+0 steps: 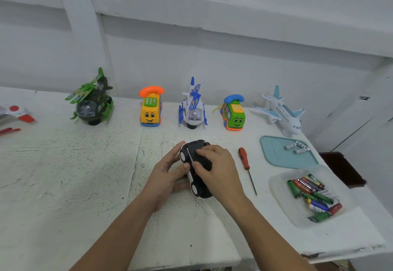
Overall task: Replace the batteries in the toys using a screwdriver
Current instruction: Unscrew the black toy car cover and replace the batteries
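Tabletop (63, 175): I see white paint, scuffed and speckled, set against a white wall.
Back row: I count a green helicopter (91, 102), yellow phone (150, 107), blue helicopter (193, 106), green phone (233, 114), white plane (281, 112).
Left edge: a red-and-white toy (16, 113), partly cut off.
Middle: I see a car (196, 167), wheels up, touching the top.
Right: screwdriver (246, 166); beside it a blue lid (276, 158) with batteries (296, 147); nearer me, a clear tray (282, 198) of mixed cells (314, 196).
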